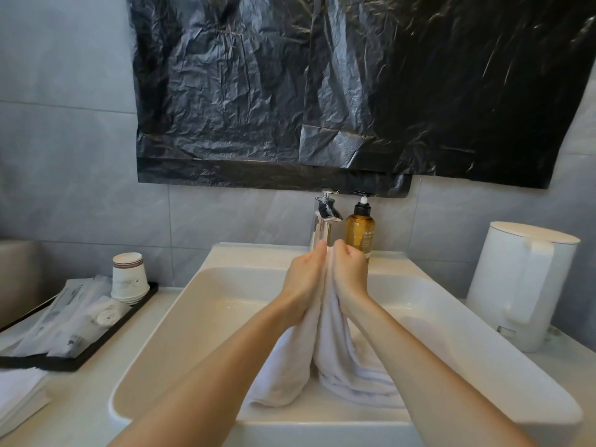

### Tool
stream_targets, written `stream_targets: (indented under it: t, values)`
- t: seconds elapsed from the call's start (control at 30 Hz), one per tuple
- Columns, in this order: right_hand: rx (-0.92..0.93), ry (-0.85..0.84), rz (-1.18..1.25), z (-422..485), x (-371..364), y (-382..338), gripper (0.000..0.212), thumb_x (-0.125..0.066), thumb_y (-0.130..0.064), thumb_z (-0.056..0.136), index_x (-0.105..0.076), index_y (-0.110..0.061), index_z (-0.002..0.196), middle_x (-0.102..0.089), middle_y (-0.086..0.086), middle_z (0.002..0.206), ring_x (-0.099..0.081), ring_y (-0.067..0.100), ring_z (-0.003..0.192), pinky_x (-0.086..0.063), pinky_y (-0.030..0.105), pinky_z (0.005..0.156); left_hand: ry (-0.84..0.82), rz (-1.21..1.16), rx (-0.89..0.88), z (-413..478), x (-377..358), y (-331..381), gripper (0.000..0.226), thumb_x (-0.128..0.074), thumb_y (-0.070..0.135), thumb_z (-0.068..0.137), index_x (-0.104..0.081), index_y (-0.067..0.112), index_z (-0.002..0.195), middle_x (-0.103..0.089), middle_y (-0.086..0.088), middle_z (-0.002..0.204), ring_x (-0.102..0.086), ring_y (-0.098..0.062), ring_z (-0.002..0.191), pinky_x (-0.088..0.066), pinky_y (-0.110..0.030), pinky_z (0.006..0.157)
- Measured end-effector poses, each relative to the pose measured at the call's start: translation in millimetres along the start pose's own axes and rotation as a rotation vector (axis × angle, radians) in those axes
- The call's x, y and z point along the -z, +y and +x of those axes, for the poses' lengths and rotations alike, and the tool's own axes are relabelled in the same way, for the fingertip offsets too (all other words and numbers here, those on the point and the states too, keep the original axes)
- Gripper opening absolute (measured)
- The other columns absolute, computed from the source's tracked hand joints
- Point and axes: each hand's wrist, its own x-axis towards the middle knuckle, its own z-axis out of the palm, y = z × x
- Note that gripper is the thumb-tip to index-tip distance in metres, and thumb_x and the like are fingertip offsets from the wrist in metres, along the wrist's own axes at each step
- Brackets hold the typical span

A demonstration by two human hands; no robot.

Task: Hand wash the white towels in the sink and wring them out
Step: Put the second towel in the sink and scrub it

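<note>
A white towel (332, 343) hangs bunched over the white sink (200, 285), its lower folds lying in the basin. My left hand (303, 279) and my right hand (350, 274) grip its top edge side by side, knuckles almost touching, just in front of the chrome tap (324, 221). Both hands have their fingers curled round the cloth. No water stream is visible from the tap.
An amber pump bottle (359, 233) stands right of the tap. A white kettle (522, 285) sits on the counter at right. At left a black tray (96, 343) holds stacked paper cups (129, 279) and wrapped toiletries. Folded white towels (19, 391) lie at the near left.
</note>
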Motion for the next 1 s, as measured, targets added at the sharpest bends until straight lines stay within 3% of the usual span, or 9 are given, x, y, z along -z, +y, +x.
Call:
stream_targets:
  t: [0.13,0.27,0.4,0.5,0.57,0.7,0.83,1.0]
  values:
    - [0.013,-0.229,-0.063,-12,-4,2,0.031,-0.048,-0.019,0.096,-0.053,-0.005,0.068,-0.048,0.007,0.060,-0.048,0.016,0.061,-0.037,0.026,0.059,0.148,-0.023,-0.027,6,9,3,0.046,-0.036,0.042,0.103,-0.066,0.011,0.086,-0.068,-0.007,0.084,-0.064,-0.021,0.083,-0.048,-0.030,0.070]
    - [-0.073,0.002,0.023,4,0,1,0.039,-0.045,-0.015,0.094,-0.039,-0.013,0.056,-0.040,0.002,0.055,-0.040,0.018,0.059,-0.031,0.029,0.061,-0.032,-0.013,0.016,3,1,0,0.045,-0.039,0.045,0.102,-0.067,0.010,0.101,-0.070,-0.007,0.087,-0.066,-0.018,0.079,-0.050,-0.027,0.066]
    - [0.019,-0.210,-0.059,-14,-5,2,0.030,-0.050,-0.017,0.093,-0.050,-0.008,0.065,-0.046,0.010,0.062,-0.045,0.018,0.061,-0.036,0.026,0.060,0.132,-0.069,-0.007,8,9,3,0.045,-0.039,0.041,0.103,-0.067,0.008,0.090,-0.068,-0.008,0.083,-0.065,-0.023,0.084,-0.050,-0.031,0.071]
    - [-0.060,-0.088,0.008,-5,-6,-1,0.036,-0.051,-0.017,0.092,-0.046,-0.011,0.057,-0.045,0.005,0.056,-0.045,0.020,0.061,-0.035,0.028,0.062,0.072,-0.058,0.025,5,6,4,0.044,-0.039,0.042,0.103,-0.067,0.009,0.095,-0.068,-0.005,0.082,-0.065,-0.017,0.077,-0.048,-0.026,0.063]
    - [-0.092,-0.020,0.026,-1,-5,1,0.038,-0.049,-0.017,0.092,-0.043,-0.012,0.055,-0.044,0.004,0.055,-0.046,0.021,0.063,-0.035,0.030,0.064,0.046,-0.047,0.048,3,2,3,0.043,-0.039,0.043,0.102,-0.066,0.011,0.092,-0.068,-0.006,0.082,-0.065,-0.018,0.078,-0.049,-0.027,0.066]
    - [-0.021,-0.200,-0.051,-16,-10,1,0.041,-0.049,-0.017,0.095,-0.039,-0.015,0.055,-0.039,0.003,0.053,-0.042,0.014,0.053,-0.033,0.024,0.054,0.162,-0.092,0.060,7,12,6,0.044,-0.039,0.039,0.103,-0.065,0.010,0.081,-0.067,-0.008,0.078,-0.063,-0.021,0.077,-0.048,-0.031,0.071]
    - [-0.032,0.037,-0.001,-3,-4,-2,0.040,-0.045,-0.015,0.094,-0.036,-0.015,0.055,-0.036,0.001,0.055,-0.036,0.017,0.059,-0.028,0.029,0.057,0.038,-0.094,0.086,0,3,8,0.041,-0.039,0.041,0.103,-0.066,0.012,0.090,-0.068,-0.004,0.080,-0.064,-0.016,0.074,-0.048,-0.026,0.063]
    - [0.178,-0.141,-0.067,-24,-14,-1,0.040,-0.049,-0.016,0.095,-0.040,-0.013,0.056,-0.037,0.004,0.054,-0.036,0.014,0.056,-0.030,0.025,0.055,0.169,-0.090,0.054,2,12,14,0.045,-0.040,0.036,0.103,-0.056,0.013,0.068,-0.059,-0.001,0.065,-0.056,-0.013,0.063,-0.042,-0.026,0.058]
